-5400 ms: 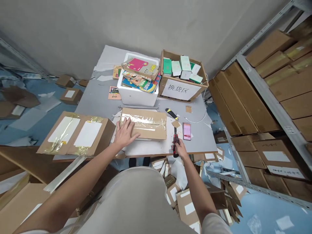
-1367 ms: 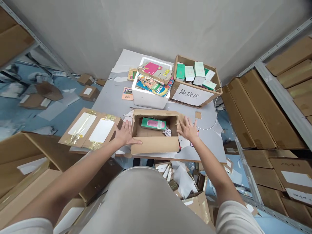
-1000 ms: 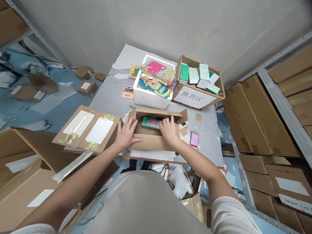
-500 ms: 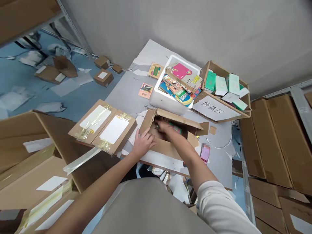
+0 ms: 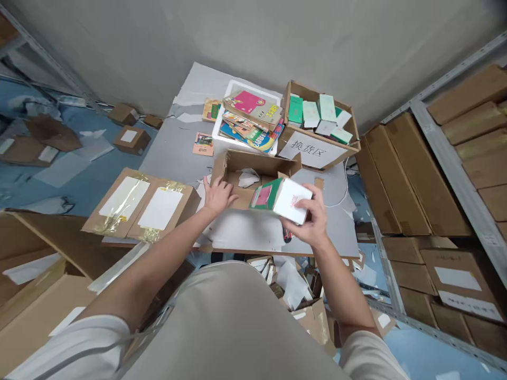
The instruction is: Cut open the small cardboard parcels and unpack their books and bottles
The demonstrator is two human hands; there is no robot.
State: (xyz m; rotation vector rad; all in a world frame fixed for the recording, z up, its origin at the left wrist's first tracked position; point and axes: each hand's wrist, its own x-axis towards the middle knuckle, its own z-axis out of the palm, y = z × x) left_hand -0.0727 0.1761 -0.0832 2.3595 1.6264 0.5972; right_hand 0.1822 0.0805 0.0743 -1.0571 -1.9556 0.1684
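Observation:
My right hand (image 5: pixel 311 214) grips a green-and-white box (image 5: pixel 292 200), fingers and thumb wrapped round its white end. The box is tilted, its green side with a pink label facing left, above the near right part of an open cardboard box (image 5: pixel 263 158). Crumpled white paper (image 5: pixel 249 178) lies inside that cardboard box. My left hand (image 5: pixel 217 196) rests at the cardboard box's near left corner, fingers spread and holding nothing. A small red-and-black object (image 5: pixel 287 234), partly hidden, lies below my right hand; its kind is unclear.
Behind the cardboard box stands a white foam box (image 5: pixel 222 138) heaped with books (image 5: pixel 253 113). A labelled carton (image 5: pixel 352 153) of green and white boxes is at its right. Two taped parcels (image 5: pixel 132 203) sit at the table's left. Stacked cartons (image 5: pixel 412 179) line the right side.
My right hand has come out of the cardboard box with the green-and-white box in it. My left hand stays at the cardboard box's left corner. The camera view has shifted.

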